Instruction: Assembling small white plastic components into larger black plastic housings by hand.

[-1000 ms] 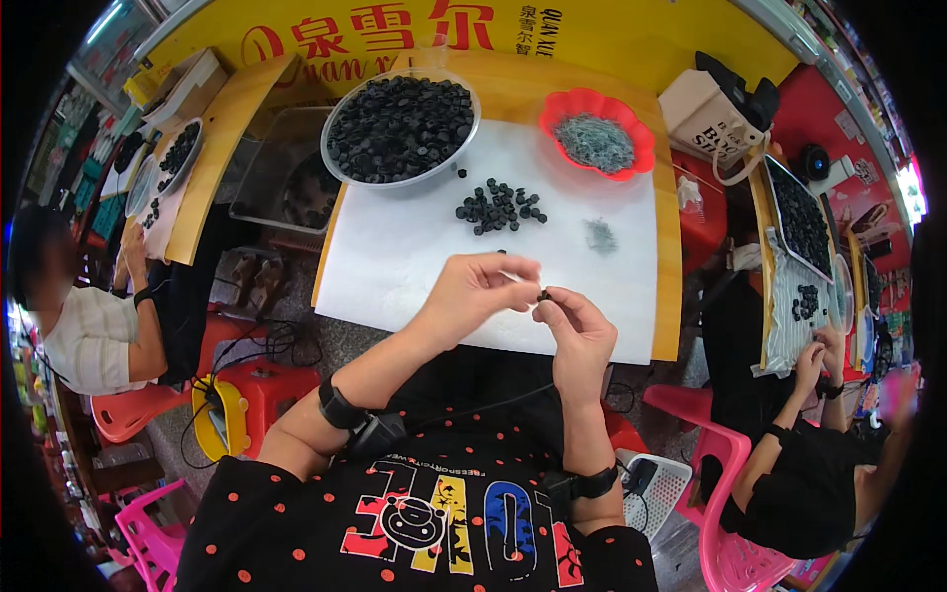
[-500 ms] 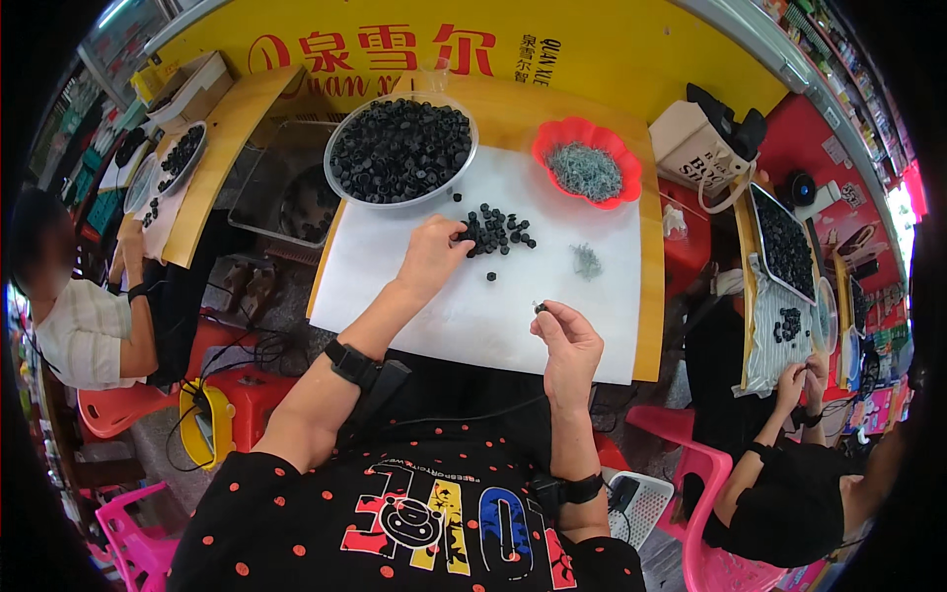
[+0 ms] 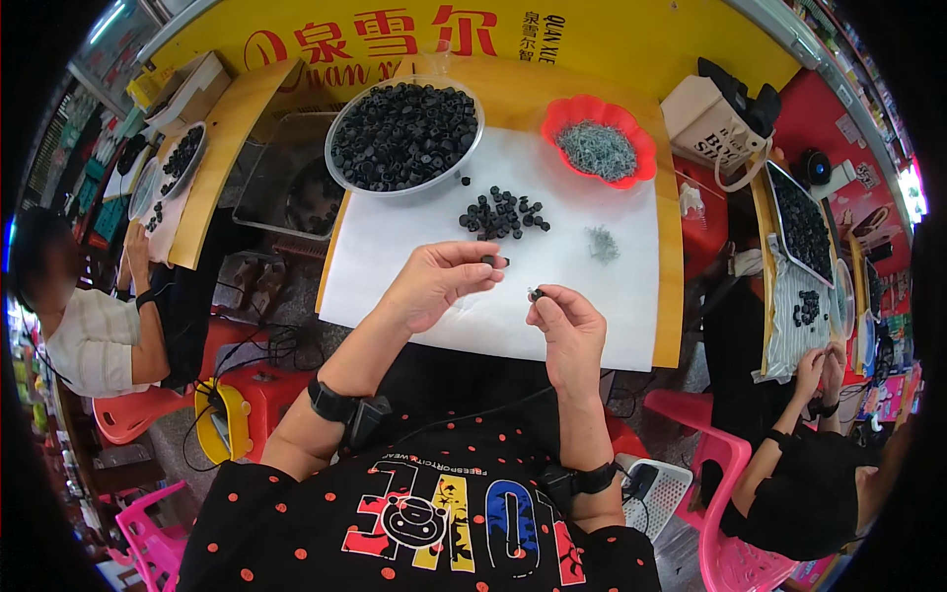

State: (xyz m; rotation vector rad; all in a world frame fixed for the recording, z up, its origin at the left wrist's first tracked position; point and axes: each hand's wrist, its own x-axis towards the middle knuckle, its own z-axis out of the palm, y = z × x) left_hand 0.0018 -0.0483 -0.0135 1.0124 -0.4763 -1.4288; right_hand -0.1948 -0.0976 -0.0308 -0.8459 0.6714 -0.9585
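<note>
My left hand (image 3: pixel 439 284) pinches a small black rubber-like cap (image 3: pixel 488 260) between thumb and fingertips, above the white sheet (image 3: pixel 395 281). Just past those fingertips lies one loose black piece (image 3: pixel 506 262). Between the thumb and forefinger of my right hand (image 3: pixel 570 331) is another small black cap (image 3: pixel 535 294), with a thin shiny bit on it that is too small to make out. The two hands are close but apart. Beyond them sits a loose pile of black caps (image 3: pixel 503 213), and right of it a little heap of fine grey metal pieces (image 3: pixel 603 244).
A clear bowl (image 3: pixel 331 163) full of black caps stands at the back left. The red scalloped bowl (image 3: pixel 646 158) at the back right holds grey metal pieces. Other people work at side tables, left (image 3: pixel 209 183) and right (image 3: pixel 779 340). A beige bag (image 3: pixel 705 123) stands beyond the table's right edge.
My left hand has come away from the black pile with a cap and moved nearer my right hand. The right hand keeps its pinch. The whole view has shifted slightly.
</note>
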